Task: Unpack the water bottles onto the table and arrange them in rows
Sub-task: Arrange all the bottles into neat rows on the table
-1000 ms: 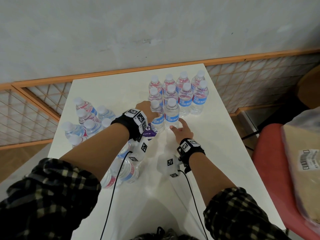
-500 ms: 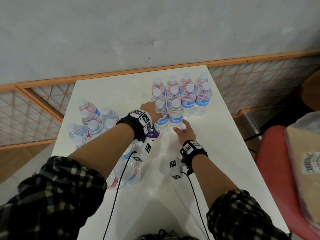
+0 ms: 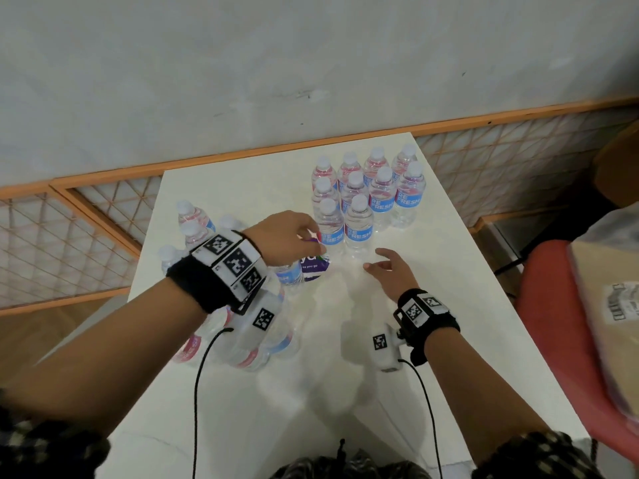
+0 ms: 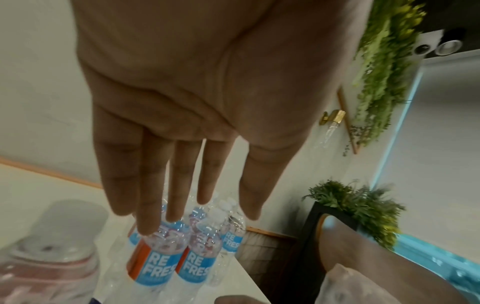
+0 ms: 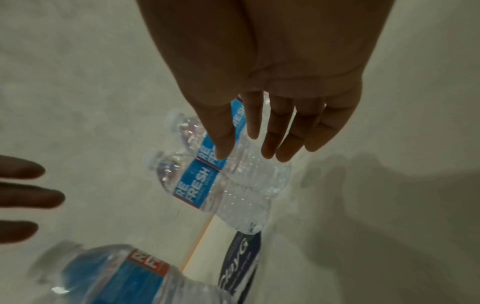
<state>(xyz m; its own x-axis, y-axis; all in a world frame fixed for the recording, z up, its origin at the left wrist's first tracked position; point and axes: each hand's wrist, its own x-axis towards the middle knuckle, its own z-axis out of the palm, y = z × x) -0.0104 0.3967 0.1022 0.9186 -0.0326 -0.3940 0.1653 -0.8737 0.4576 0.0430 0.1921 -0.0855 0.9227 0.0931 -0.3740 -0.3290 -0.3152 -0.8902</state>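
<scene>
Several upright water bottles with blue labels stand in rows at the far right of the white table. The two nearest ones form the front row. My left hand hovers just left of them, fingers straight and empty in the left wrist view. My right hand hangs open a little in front of the front row and holds nothing. More bottles stand at the left, some in clear wrap under my left wrist.
A purple-printed piece of packaging lies between my hands. A red chair with a wrapped parcel stands at the right. An orange lattice railing runs behind and left of the table.
My left hand has let go of the front-left bottle and drawn back. My right hand has pulled away from the front-right bottle's base. Both bottles stay upright.
</scene>
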